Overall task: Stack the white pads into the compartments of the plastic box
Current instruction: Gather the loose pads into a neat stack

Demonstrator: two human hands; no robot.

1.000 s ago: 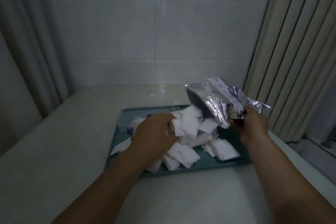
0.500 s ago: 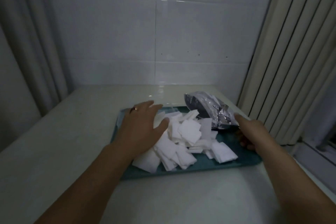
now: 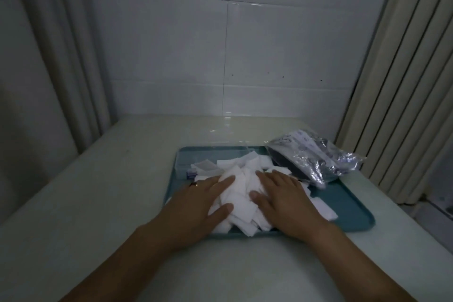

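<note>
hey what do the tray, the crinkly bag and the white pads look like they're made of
Tray: likely plastic, teal, smooth with a matte sheen and a moulded raised rim.
Bag: thin clear or foil-like plastic film, judging by its sharp crinkles and bright glints.
Pads: soft fibre, perhaps cotton or gauze; matte white, limp, with soft edges.

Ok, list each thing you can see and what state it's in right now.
Pads: loose heap on tray.
Tray: flat on counter.
Bag: crumpled, lying on tray's far right corner.
Left hand: flat, pressing heap.
Right hand: flat, pressing heap.
</note>
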